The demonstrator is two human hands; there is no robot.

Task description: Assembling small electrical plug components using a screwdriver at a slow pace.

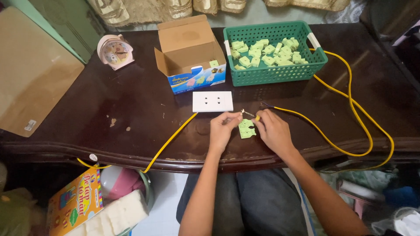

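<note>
a small green plastic piece (pixel 246 129) lies on the dark table (pixel 144 109), right between the person's two hands. the left hand (pixel 223 130) sits just left of it, with thumb and first finger pinched tight on a tiny metal bit (pixel 242 113), maybe a screw, too small to tell. the right hand (pixel 273 131) is just right of the piece, fingers curled shut around a thin yellow tool (pixel 258 117). a white socket plate (pixel 212 101) lies a little farther off. a green basket (pixel 275 72) of more green pieces sits far right, and an open box (pixel 190 52) far left of it.
</note>
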